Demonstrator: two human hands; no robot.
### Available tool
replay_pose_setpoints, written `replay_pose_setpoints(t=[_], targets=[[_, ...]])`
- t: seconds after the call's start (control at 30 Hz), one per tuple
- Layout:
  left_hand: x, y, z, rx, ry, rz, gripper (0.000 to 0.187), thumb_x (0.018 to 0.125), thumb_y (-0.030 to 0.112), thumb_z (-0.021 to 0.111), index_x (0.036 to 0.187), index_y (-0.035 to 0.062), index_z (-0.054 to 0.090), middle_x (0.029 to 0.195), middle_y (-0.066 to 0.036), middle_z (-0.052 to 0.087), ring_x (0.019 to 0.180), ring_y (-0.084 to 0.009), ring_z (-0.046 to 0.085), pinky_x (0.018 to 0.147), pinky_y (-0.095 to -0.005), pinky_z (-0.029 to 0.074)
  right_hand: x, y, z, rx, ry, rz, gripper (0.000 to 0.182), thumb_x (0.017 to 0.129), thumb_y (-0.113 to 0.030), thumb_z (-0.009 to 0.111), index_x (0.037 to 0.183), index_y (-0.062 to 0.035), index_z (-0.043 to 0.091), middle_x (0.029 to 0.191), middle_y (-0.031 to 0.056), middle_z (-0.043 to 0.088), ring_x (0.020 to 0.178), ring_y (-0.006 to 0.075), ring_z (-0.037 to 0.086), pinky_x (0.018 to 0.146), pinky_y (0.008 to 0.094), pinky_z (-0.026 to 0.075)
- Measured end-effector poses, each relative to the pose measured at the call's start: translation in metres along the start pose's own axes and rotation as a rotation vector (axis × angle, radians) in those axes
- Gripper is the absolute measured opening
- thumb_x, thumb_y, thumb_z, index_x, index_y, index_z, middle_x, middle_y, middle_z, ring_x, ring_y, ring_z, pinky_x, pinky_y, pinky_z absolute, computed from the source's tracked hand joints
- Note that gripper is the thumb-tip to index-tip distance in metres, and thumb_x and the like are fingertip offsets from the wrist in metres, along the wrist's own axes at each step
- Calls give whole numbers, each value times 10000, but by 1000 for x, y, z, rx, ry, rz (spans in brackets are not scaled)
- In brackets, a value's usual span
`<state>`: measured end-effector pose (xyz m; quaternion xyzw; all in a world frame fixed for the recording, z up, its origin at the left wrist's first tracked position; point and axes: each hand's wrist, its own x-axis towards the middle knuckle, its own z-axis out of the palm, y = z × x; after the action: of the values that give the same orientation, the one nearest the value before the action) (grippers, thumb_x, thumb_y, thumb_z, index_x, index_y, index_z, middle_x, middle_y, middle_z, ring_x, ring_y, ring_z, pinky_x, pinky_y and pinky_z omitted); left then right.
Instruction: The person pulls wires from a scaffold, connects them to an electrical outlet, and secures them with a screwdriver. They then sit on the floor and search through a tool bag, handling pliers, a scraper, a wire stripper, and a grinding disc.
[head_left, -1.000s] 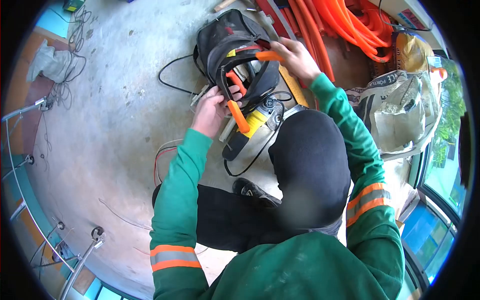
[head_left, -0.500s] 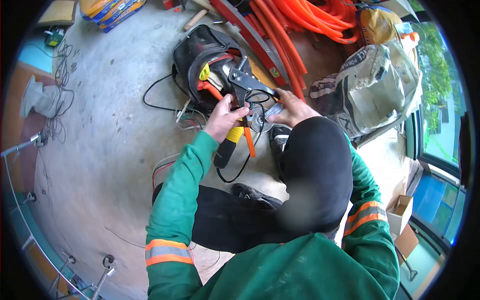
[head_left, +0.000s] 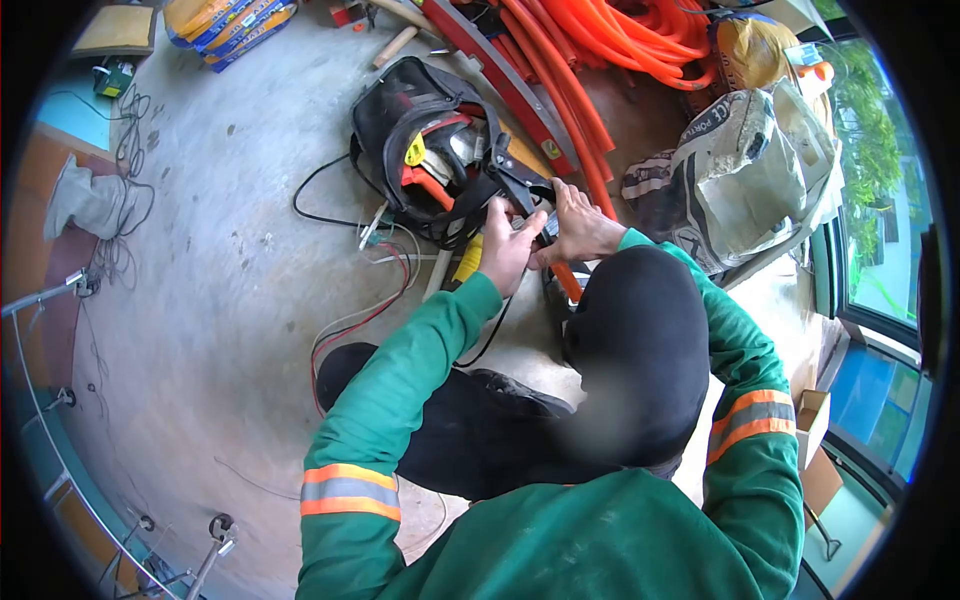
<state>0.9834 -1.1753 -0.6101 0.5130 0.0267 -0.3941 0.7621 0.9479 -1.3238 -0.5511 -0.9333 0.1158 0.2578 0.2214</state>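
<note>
A black pliers-like hand tool (head_left: 516, 190) with an orange handle (head_left: 568, 283) lies slanted between my hands, in front of the bag. My left hand (head_left: 507, 252) is closed around its middle, thumb on top. From the other side, my right hand (head_left: 585, 228) grips the tool, with its fingers reaching up along it and its thumb crossing above the orange handle. Just beyond, an open black tool bag (head_left: 400, 130) holds several tools, one with an orange grip (head_left: 430, 187). Partly hidden behind my left hand is a yellow-and-black tool (head_left: 468, 262).
Loose wires (head_left: 405, 265) lie left of my hands. A red spirit level (head_left: 500, 75) and orange hoses (head_left: 575, 110) are beyond the bag. At right stands a torn cement sack (head_left: 740, 165). My bent knee (head_left: 640, 310) is close below my right hand.
The tool has tilted, its orange handle swinging right toward my knee. My left hand has moved right and up, close against my right hand. The bag's front strap now hangs nearer the tool.
</note>
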Motion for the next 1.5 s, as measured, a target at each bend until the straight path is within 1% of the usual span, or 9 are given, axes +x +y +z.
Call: replay_pose_setpoints(t=[0.13,0.27,0.33,0.47,0.6,0.77,1.17,1.37,1.5], targets=[[27,14,-16,513,-57,245,273,906,182,696,1006,5,514,937,-89,627,837,-158,635,682,-301,530,11,12,15,255,149,-107,1023,629,-351,834,1372,118,309,1224,323,531,1183,419,532,975,440,454],[30,89,-44,1259,-93,394,183,783,185,740,832,38,643,875,-168,675,799,-339,659,745,-394,517,7,40,16,275,354,-46,671,711,-201,776,1275,4,475,1053,271,651,1020,405,638,886,437,495],[28,123,-71,1215,116,298,154,794,191,726,875,72,673,845,-154,665,801,-334,646,770,-410,511,7,62,30,140,451,81,597,727,-195,741,1242,-12,501,978,280,654,976,425,640,863,458,500],[30,151,-119,1467,504,673,225,755,194,775,930,99,670,1111,-130,573,1059,-347,552,906,-430,466,-11,95,68,84,503,327,579,712,-189,731,1231,-38,522,1131,251,612,1116,390,586,916,426,477],[41,122,-129,1237,423,640,487,744,199,798,1150,137,537,1296,-140,441,1251,-386,423,989,-480,417,-18,108,125,57,677,413,564,708,-180,726,1221,-48,534,1174,230,600,1148,376,571,928,418,471],[53,138,-138,1072,553,674,288,875,41,641,1138,57,525,836,-138,666,785,-339,663,740,-423,516,-22,99,130,9,708,411,536,715,-166,717,1208,-51,543,1178,215,601,1149,369,570,927,418,471],[60,160,-133,1054,528,906,88,888,-24,575,952,32,552,821,-83,612,768,-180,594,766,-315,495,-31,87,126,-41,776,355,469,732,-133,694,1177,-59,564,1186,178,605,1153,353,568,927,416,470],[59,167,-142,894,531,737,92,867,-10,630,916,28,562,786,-53,615,716,-155,592,694,-303,498,-11,52,67,-284,1000,-100,438,741,-116,682,1162,-63,575,1190,160,606,1154,345,566,927,416,469],[57,166,-140,980,463,727,96,914,30,622,986,25,559,907,-22,569,759,-93,536,574,-246,501,71,30,35,-65,578,-602,490,735,-40,655,1216,-58,566,1234,133,571,1185,333,537,981,408,450]])
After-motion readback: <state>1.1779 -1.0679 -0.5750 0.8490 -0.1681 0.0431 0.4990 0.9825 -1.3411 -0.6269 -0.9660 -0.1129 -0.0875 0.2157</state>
